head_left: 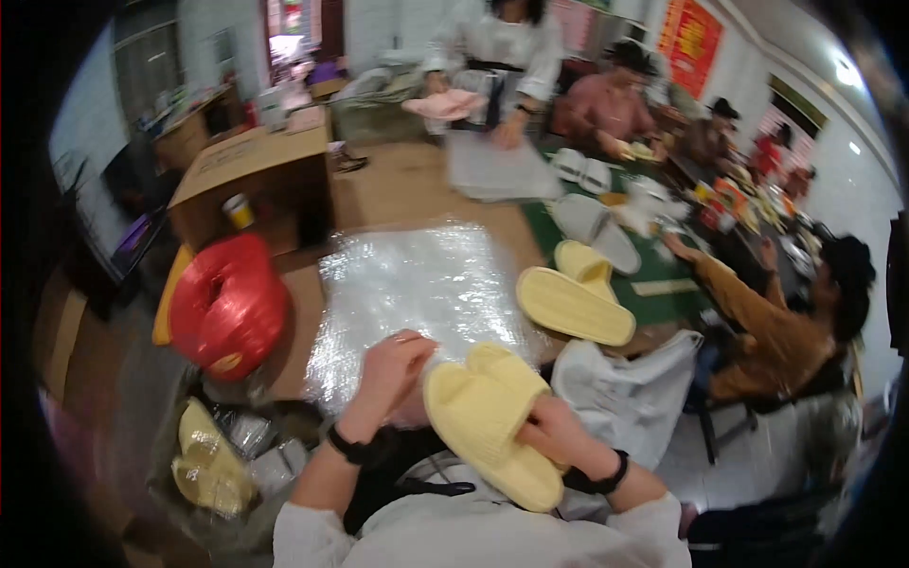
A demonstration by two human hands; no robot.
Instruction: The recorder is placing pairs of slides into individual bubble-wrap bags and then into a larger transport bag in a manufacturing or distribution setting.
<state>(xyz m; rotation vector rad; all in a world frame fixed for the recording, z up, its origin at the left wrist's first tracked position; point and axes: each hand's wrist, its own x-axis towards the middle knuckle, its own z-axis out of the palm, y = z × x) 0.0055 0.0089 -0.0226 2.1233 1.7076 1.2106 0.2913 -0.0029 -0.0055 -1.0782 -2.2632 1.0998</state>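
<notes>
A pair of pale yellow slippers (473,421), pressed together and slanting, is held in front of my body. My right hand (559,434) is closed around their right side, fingers partly hidden by the slippers. Just left of their toes is my left hand (396,367), its fingers curled together over the near part of a stack of clear plastic bags (417,284). Whatever is between those fingers is too blurred to make out. Another yellow pair of slippers (576,301) lies on the table right of the bags.
A red roll of plastic twine (230,305) and a cardboard box (251,170) stand on the left. Lower left, a sack (170,445) holds bagged slippers. White cloth (625,383) hangs at the table's right edge. Grey slippers (595,227) lie beyond; several co-workers (502,57) surround the tables.
</notes>
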